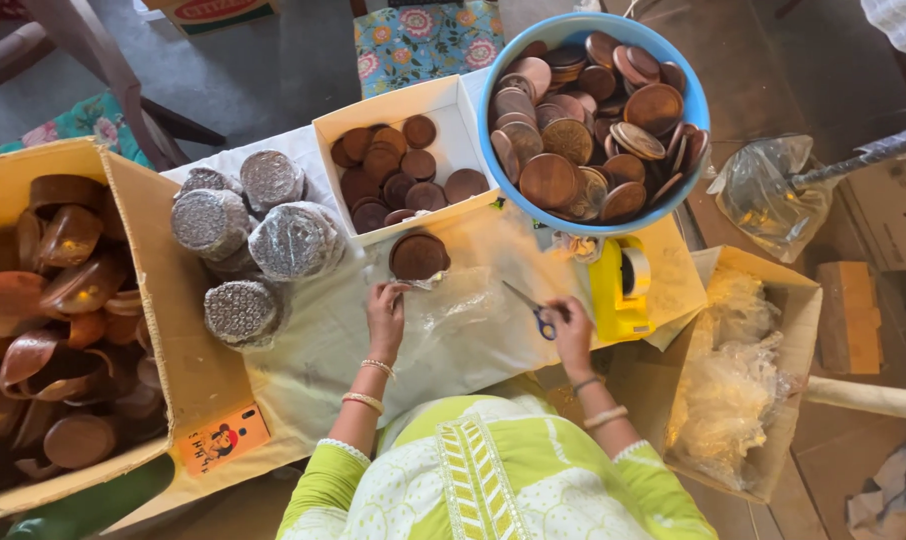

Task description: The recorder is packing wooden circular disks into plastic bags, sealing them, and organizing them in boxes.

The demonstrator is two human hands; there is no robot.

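Fingers of the left hand (386,309) are pressing flat on a clear plastic sheet (453,320), just below a stack of brown wooden discs (418,256). Right hand (571,325) fingers are curling through the handles of blue scissors (533,310), blades pointing up-left; a yellow tape dispenser (620,290) is sitting just right.

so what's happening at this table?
A person in a green top works over a clear plastic sheet. The left hand presses the sheet beside a stack of brown discs; the right hand holds blue-handled scissors. Wrapped stacks lie left, with loose discs in a blue bowl.
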